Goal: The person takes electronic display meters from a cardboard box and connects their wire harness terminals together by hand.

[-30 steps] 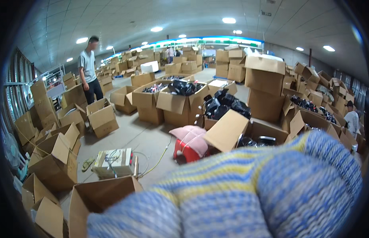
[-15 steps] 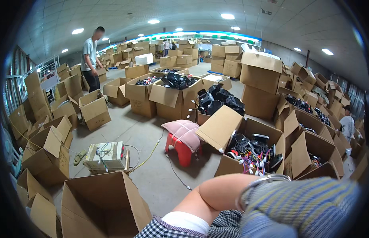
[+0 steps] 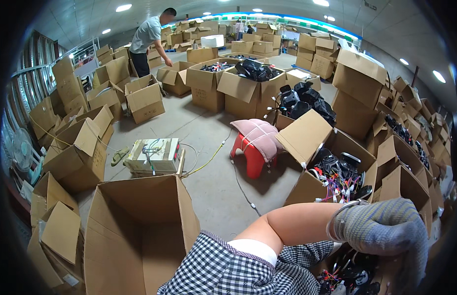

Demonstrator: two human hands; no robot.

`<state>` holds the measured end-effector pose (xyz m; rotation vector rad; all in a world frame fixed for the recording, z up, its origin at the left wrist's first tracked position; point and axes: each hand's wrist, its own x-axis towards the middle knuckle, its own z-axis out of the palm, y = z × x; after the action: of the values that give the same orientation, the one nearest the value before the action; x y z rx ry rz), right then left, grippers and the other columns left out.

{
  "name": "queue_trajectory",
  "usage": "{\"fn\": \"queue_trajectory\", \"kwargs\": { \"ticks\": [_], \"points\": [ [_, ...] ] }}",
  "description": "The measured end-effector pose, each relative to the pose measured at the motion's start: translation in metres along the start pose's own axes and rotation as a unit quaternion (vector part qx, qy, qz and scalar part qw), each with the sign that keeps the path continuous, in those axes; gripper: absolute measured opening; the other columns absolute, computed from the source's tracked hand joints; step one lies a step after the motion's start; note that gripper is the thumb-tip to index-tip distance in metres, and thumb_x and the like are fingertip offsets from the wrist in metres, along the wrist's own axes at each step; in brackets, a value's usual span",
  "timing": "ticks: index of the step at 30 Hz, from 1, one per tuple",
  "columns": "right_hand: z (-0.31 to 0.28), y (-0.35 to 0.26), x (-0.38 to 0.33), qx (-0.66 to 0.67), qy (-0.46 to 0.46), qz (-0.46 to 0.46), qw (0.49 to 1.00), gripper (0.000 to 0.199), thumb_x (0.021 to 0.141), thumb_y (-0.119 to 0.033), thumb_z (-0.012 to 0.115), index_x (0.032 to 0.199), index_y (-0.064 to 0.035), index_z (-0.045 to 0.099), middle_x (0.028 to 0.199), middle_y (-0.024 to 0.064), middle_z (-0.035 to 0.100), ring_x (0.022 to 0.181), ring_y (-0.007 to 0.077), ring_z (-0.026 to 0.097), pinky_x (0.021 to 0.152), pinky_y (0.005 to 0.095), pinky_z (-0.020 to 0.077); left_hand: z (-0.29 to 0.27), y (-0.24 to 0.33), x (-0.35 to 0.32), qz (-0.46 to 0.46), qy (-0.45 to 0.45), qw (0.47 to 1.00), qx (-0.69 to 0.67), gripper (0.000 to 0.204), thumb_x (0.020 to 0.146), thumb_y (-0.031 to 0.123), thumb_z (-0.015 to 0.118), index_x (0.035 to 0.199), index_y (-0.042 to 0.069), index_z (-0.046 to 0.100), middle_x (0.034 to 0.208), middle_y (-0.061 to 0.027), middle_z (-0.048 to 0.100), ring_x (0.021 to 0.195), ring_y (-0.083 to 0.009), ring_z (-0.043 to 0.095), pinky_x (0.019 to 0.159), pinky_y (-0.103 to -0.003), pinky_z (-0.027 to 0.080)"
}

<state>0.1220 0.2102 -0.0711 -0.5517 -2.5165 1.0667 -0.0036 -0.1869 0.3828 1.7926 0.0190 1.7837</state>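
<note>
My left hand (image 3: 385, 228), in a grey knitted glove with faint yellow and blue stripes, hangs over a carton at the lower right. Its wrist is bent, and the fingers point down, blurred and partly hidden. A pale ring circles the wrist. Beneath it lie black motor-like devices (image 3: 353, 270) with coloured wires and white plugs. I see nothing clearly held. My right hand is out of sight, below a black-and-white checked sleeve. Beyond the arm, an open carton (image 3: 307, 189) holds more black devices (image 3: 339, 169) with wires.
A large open carton (image 3: 98, 236) stands at the lower left. Past it sit a white-and-beige electrical box (image 3: 154, 155) with cables and a red stool (image 3: 250, 157) under a pink cushion. Filled cartons (image 3: 204, 88) line the middle and right. A person (image 3: 147, 42) leans over cartons.
My gloved left hand, formerly large and blurred near the lower edge, now bends downward over the carton. The view has shifted, revealing devices beneath it. The standing person has bent forward, one arm reaching down.
</note>
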Motion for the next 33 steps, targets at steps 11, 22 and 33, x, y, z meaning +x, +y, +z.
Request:
{"fn": "queue_trajectory", "kwargs": {
  "ticks": [11, 22, 33],
  "points": [
    [0.002, 0.020, -0.094, -0.169, 0.120, 0.085, 0.975, 0.024, 0.087, -0.016, 0.047, 0.097, 0.0017, 0.060, 0.087, 0.0230, 0.057, 0.081, 0.0370, 0.055, 0.073, 0.0424, 0.0428, -0.008, 0.017, -0.001, 0.244, 0.081, 0.897, 0.359, 0.023, 0.082, 0.020, 0.055, 0.087, 0.001, 0.066, 0.075, -0.0088, 0.064, 0.063, -0.0198, 0.056, 0.066, -0.033, 0.042],
    [0.008, 0.073, -0.103, -0.186, 0.222, 0.150, 0.945, 0.036, 0.089, -0.030, 0.048, 0.071, -0.0002, 0.059, 0.064, 0.0144, 0.057, 0.057, 0.0284, 0.052, 0.057, 0.0397, 0.0405, 0.027, 0.074, -0.031, 0.095, 0.086, 0.655, 0.744, 0.014, 0.078, 0.011, 0.057, 0.091, 0.011, 0.065, 0.084, 0.0002, 0.066, 0.068, -0.0064, 0.053, 0.089, -0.029, 0.041],
    [0.021, 0.044, -0.087, -0.201, 0.127, 0.105, 0.966, 0.026, 0.084, -0.025, 0.048, 0.085, -0.0026, 0.060, 0.080, 0.0191, 0.058, 0.074, 0.0342, 0.056, 0.067, 0.0420, 0.0427, -0.002, 0.077, -0.086, 0.106, 0.092, 0.714, 0.685, 0.016, 0.081, 0.017, 0.057, 0.089, 0.007, 0.065, 0.079, -0.0028, 0.065, 0.063, -0.0113, 0.054, 0.079, -0.030, 0.040]
  ]
}}
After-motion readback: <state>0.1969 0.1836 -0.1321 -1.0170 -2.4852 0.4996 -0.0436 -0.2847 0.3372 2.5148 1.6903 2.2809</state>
